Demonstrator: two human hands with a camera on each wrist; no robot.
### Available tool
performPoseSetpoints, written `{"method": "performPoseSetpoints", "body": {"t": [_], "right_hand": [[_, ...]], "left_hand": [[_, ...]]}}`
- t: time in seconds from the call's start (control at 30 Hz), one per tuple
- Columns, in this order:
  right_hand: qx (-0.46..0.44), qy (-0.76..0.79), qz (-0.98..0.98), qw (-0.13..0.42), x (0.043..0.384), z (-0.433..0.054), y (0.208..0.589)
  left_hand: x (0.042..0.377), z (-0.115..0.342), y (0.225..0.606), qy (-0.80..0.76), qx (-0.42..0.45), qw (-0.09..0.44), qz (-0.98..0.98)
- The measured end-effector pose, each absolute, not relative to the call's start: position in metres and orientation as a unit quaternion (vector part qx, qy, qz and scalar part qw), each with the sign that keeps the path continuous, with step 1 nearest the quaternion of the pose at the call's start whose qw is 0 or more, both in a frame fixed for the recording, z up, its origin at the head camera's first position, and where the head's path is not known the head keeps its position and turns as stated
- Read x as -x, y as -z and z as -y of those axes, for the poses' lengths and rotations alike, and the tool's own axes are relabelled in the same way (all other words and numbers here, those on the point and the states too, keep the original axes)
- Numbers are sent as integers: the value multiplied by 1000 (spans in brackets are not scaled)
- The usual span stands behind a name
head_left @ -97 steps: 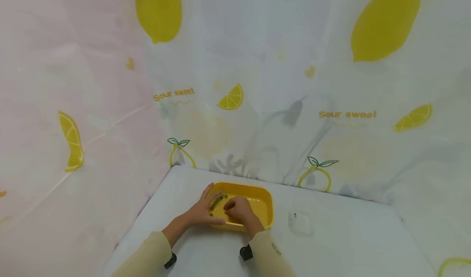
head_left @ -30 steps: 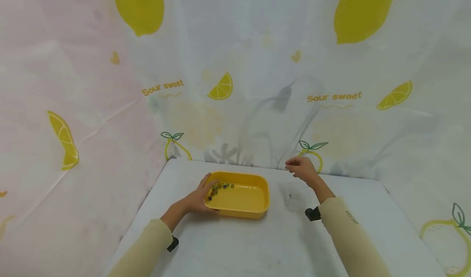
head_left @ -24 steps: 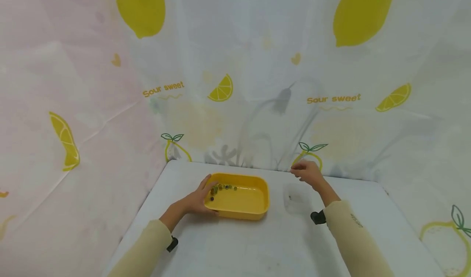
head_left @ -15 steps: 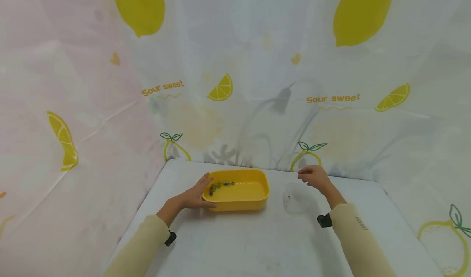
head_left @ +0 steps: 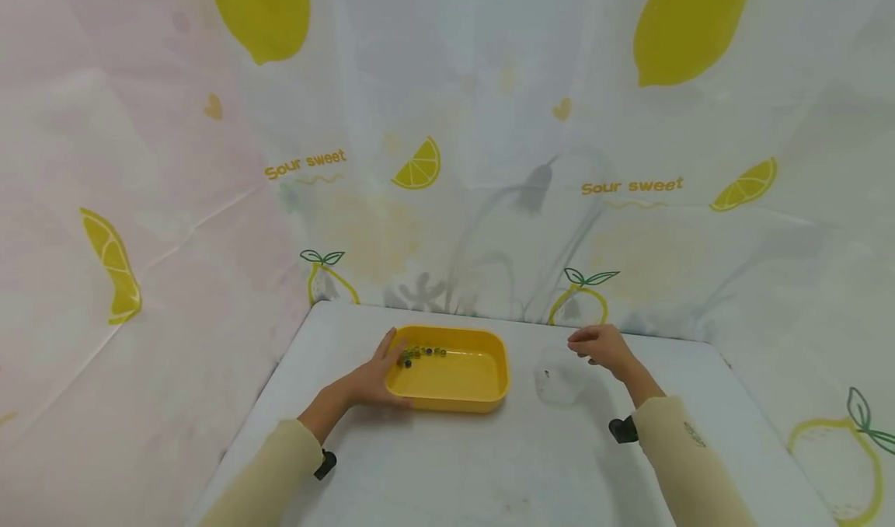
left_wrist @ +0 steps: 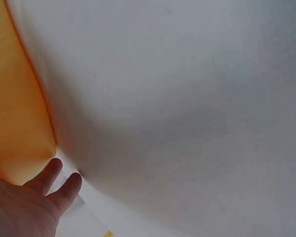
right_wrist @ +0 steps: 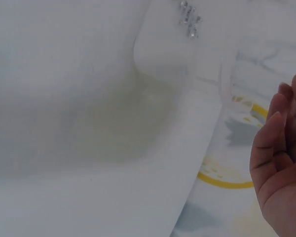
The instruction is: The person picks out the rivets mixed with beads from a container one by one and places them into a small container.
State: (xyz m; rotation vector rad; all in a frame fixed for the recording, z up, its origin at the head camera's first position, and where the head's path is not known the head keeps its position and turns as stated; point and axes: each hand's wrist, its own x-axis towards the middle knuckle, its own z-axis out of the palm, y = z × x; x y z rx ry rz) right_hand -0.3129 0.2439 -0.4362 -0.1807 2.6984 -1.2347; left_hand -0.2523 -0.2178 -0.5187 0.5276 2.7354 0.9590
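At the left end of a yellow rectangular tray (head_left: pixel 461 399), my left hand (head_left: pixel 370 379) grips the wall, thumb on the near side and fingers at the far corner. Small glass marbles (head_left: pixel 429 352), greenish and blue, gather along the tray's left and far inner sides. In the left wrist view two fingers (left_wrist: pixel 66 190) reach past the tray's corner. My right hand (head_left: pixel 604 350) hovers just above and right of a clear plastic box (head_left: pixel 559 387). Its fingertips sit close together; whether something small lies between them is hidden. Small glinting pieces (right_wrist: pixel 190 19) show inside the box.
A white tabletop (head_left: pixel 447 465) carries both containers, the box a short way right of the tray. Behind and at the sides hang lemon-printed sheets (head_left: pixel 489 200), close to the table's far edge.
Since about three seconds ago my right hand has left the tray and gone right to the clear box. Over the last second it shifts slightly right and down. My left hand stays on the tray.
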Motion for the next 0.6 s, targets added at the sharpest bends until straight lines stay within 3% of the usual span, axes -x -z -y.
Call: {"method": "performPoseSetpoints", "body": {"t": [0.23, 0.6], "right_hand": [[64, 387, -916, 81, 310, -247, 441], [46, 398, -910, 102, 297, -249, 450]], "left_hand": [[255, 208, 516, -303, -158, 76, -937], [252, 224, 514, -317, -182, 113, -924]]}}
